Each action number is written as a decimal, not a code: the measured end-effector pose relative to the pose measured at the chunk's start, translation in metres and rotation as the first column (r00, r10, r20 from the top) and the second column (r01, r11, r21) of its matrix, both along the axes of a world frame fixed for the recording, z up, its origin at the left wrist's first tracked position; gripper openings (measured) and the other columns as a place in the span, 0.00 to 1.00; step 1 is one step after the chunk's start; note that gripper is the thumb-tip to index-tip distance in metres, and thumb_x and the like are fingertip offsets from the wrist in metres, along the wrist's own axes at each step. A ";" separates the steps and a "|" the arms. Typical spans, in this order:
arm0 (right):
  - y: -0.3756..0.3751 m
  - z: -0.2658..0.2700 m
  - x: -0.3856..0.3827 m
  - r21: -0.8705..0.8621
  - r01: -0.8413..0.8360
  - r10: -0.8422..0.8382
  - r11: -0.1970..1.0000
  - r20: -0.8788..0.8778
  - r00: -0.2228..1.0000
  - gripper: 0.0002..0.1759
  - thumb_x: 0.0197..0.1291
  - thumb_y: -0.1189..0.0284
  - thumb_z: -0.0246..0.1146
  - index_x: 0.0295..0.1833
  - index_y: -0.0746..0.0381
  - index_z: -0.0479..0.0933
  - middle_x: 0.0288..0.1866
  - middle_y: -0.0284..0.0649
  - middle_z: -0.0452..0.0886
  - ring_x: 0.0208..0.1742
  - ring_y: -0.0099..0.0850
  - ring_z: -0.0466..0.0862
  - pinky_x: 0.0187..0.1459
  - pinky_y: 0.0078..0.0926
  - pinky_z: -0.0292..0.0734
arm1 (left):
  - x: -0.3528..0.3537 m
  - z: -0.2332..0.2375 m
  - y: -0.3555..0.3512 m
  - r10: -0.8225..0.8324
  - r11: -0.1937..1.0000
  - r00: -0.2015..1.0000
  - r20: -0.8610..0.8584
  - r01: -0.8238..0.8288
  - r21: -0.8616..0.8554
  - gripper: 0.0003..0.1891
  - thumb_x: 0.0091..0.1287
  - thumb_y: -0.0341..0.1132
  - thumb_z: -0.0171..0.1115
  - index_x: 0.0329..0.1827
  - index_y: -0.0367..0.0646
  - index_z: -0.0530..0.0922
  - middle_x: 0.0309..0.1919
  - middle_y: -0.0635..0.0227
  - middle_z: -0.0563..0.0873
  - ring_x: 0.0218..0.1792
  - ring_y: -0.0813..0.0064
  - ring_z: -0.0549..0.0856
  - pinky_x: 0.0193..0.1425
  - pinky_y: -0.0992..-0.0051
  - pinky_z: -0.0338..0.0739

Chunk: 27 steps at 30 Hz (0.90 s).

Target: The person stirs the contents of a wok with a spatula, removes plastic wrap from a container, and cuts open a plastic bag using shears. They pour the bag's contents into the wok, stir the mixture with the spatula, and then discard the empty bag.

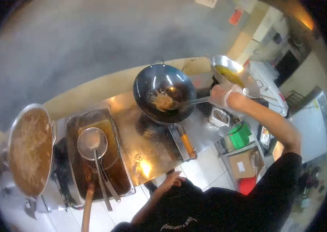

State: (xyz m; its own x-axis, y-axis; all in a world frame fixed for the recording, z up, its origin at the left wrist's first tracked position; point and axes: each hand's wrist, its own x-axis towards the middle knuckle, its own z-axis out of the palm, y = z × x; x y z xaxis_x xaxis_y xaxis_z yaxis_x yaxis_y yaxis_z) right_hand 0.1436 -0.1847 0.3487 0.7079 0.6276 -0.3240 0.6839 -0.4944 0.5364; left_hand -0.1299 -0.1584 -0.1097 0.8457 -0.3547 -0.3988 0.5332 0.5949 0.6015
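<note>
My right hand [225,96] is closed around the handle of a long-handled metal cooking utensil [198,101]. Something pale, like a thin clear glove, shows on this hand. The utensil reaches into a dark wok [148,83], where its head meets a clump of brown food [163,101]; its exact shape is hidden there. An orange-brown handle [187,145] sticks out from the wok toward me. Low in front of my body, my left hand [171,181] has loosely bent fingers and no visible object in it. It is apart from the wok handle.
Left of the wok, a round strainer [92,143] rests over a rectangular oil pan [115,135], beside a wooden handle [88,207]. A large pot of brown liquid [32,150] stands farther left. A metal pan with yellow liquid [229,73] and a small metal container [219,116] are right.
</note>
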 end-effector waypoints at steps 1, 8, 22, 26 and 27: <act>-0.004 -0.006 -0.001 0.035 -0.039 0.039 0.999 0.001 0.999 0.17 0.62 0.60 0.54 0.38 0.60 0.84 0.34 0.47 0.84 0.37 0.46 0.85 0.38 0.44 0.80 | -0.007 0.000 0.002 -0.017 1.000 1.000 0.013 0.017 0.010 0.28 0.72 0.53 0.51 0.67 0.44 0.63 0.45 0.54 0.84 0.31 0.73 0.82 0.42 0.72 0.81; -0.041 -0.093 -0.003 0.365 0.057 -0.043 0.929 -0.048 0.998 0.11 0.54 0.71 0.59 0.34 0.66 0.84 0.34 0.53 0.84 0.35 0.47 0.86 0.36 0.40 0.82 | -0.026 0.009 0.021 -0.011 1.000 1.000 -0.021 0.011 0.020 0.25 0.75 0.47 0.46 0.68 0.40 0.64 0.46 0.48 0.82 0.36 0.68 0.83 0.45 0.70 0.81; -0.197 -0.223 -0.120 0.799 0.560 -0.274 -0.220 -0.602 0.750 0.38 0.64 0.51 0.53 0.66 0.74 0.61 0.58 0.64 0.73 0.62 0.53 0.74 0.61 0.45 0.70 | 0.035 0.068 -0.144 -0.201 0.949 0.946 0.254 0.123 0.291 0.20 0.72 0.44 0.50 0.59 0.39 0.73 0.39 0.56 0.83 0.34 0.68 0.81 0.46 0.67 0.78; -0.326 -0.257 -0.179 0.919 0.195 -0.743 -0.342 -0.392 0.542 0.47 0.64 0.47 0.51 0.73 0.73 0.48 0.74 0.64 0.48 0.76 0.55 0.49 0.73 0.43 0.51 | 0.020 0.101 -0.267 -0.154 0.849 0.741 0.653 -0.240 0.472 0.15 0.72 0.40 0.50 0.50 0.39 0.79 0.35 0.57 0.83 0.33 0.68 0.81 0.44 0.67 0.78; -0.364 -0.270 -0.195 0.876 0.289 -0.761 -0.385 -0.479 0.438 0.48 0.64 0.46 0.51 0.74 0.74 0.47 0.76 0.63 0.43 0.77 0.55 0.44 0.74 0.42 0.49 | 0.006 0.111 -0.299 -0.164 0.849 0.741 0.651 -0.230 0.475 0.15 0.72 0.40 0.50 0.50 0.39 0.79 0.35 0.57 0.83 0.33 0.68 0.81 0.44 0.67 0.78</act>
